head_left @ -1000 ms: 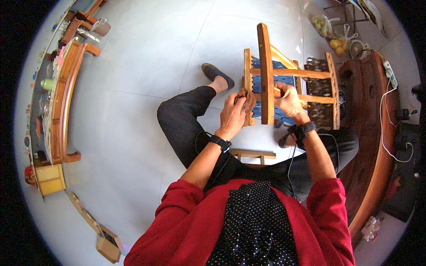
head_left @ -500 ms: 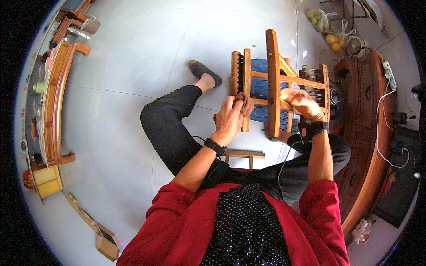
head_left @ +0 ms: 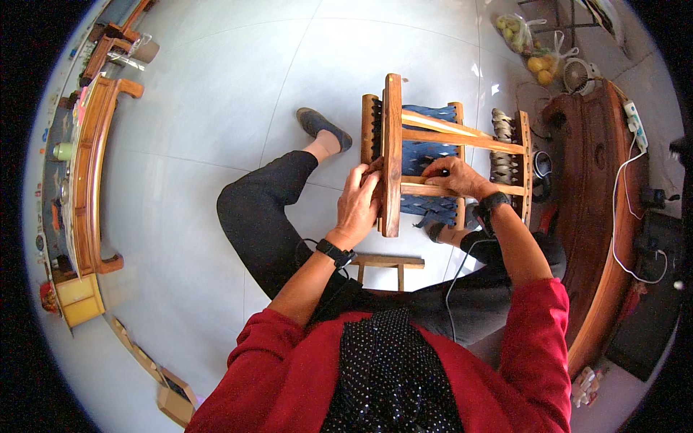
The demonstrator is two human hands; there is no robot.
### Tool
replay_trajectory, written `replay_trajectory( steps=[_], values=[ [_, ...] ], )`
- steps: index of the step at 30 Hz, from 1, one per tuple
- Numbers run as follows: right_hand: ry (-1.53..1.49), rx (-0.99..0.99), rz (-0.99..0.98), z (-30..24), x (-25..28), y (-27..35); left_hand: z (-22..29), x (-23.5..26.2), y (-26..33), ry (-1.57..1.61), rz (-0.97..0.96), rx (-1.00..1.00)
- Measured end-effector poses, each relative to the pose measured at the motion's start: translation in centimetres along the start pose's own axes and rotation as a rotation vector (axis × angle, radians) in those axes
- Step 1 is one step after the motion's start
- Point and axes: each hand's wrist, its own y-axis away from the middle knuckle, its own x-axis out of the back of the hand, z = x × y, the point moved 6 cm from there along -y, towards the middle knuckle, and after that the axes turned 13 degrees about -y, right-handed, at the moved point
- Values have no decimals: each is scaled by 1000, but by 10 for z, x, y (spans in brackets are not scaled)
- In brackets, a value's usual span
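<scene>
A wooden folding stool (head_left: 392, 144) stands tilted in front of my knees, with woven blue fabric strips (head_left: 426, 154) between its rails and wound greyish strips (head_left: 503, 144) at its right end. My left hand (head_left: 356, 200) is closed at the stool's left side, its fingertips partly behind the long upright bar. A little of a crumpled brown cloth shows at those fingers; most of it is hidden. Across the frame, my right hand (head_left: 458, 180) is closed around the lower crossbar (head_left: 426, 190), its fingers over the blue weave.
A small wooden stool (head_left: 390, 262) is between my legs. Carved wooden furniture (head_left: 595, 216) stands close on the right, with a power strip (head_left: 633, 123) and white cable. Fruit bags (head_left: 541, 61) and a small fan (head_left: 577, 74) lie beyond. A low table (head_left: 94, 180) is at left.
The stool's long bar has swung left and lower, now covering part of my left fingers and the brown cloth. My right hand has moved left along the crossbar.
</scene>
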Motion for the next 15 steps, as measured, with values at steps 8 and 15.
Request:
replay_trajectory(
  steps=[8, 15],
  values=[
    [-50, 198, 8, -26, -7, 25, -1, 7, -15, 68, -37, -4],
    [174, 386, 764, -59, -11, 94, 2, 5, -16, -1, -12, 13]
  ],
)
